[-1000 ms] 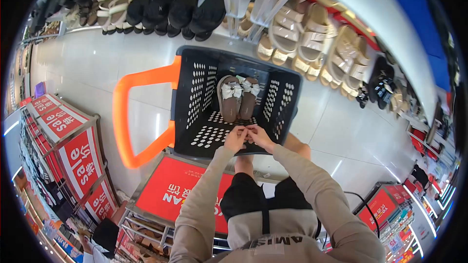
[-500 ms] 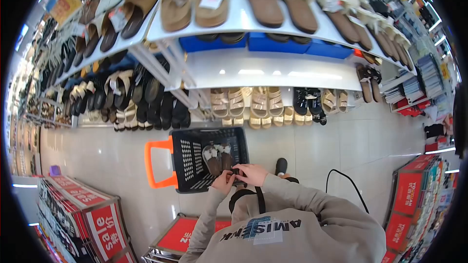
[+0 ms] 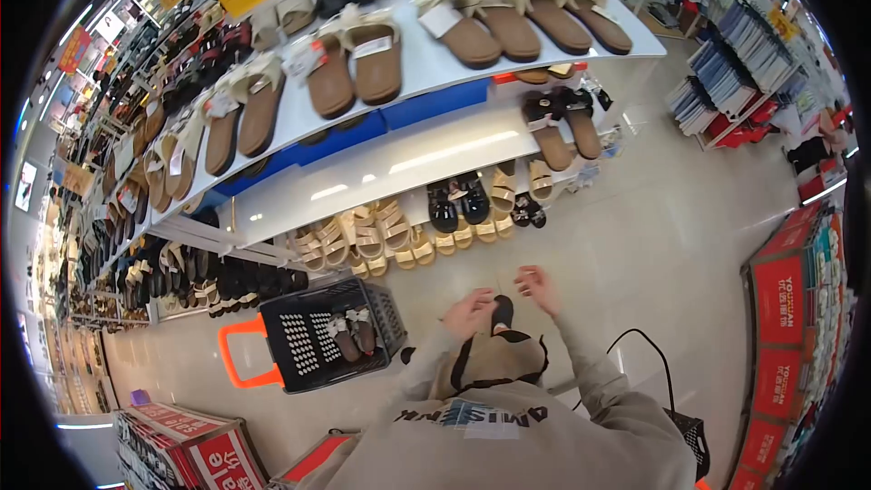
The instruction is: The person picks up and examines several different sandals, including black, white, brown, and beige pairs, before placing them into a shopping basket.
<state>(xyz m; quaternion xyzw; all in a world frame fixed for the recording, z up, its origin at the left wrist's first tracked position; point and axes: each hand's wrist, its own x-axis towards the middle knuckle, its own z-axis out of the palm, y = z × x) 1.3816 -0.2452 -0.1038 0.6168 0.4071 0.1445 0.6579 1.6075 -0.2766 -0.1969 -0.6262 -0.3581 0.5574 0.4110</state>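
My left hand (image 3: 469,313) is raised in front of my body, its fingers apart and holding nothing. To its right, my right hand (image 3: 537,287) is also up with spread, empty fingers. Both are over the floor, clear of each other. On the left stands a black basket (image 3: 299,356) with an orange handle (image 3: 238,355). A pair of brown slippers (image 3: 352,342) with pale bows lies inside it. Neither hand touches the basket; my left hand is the nearer one.
A white shelf (image 3: 408,95) ahead carries rows of brown-soled slippers (image 3: 467,36). Beige sandals (image 3: 365,231) line its lower level. Red sale boxes (image 3: 195,445) stand at lower left, red-sided racks (image 3: 780,299) at right. A second black basket (image 3: 691,440) is at lower right.
The view has turned toward the shelf's right end. My hands have come apart from each other and away from the basket, which now sits farther to my left.
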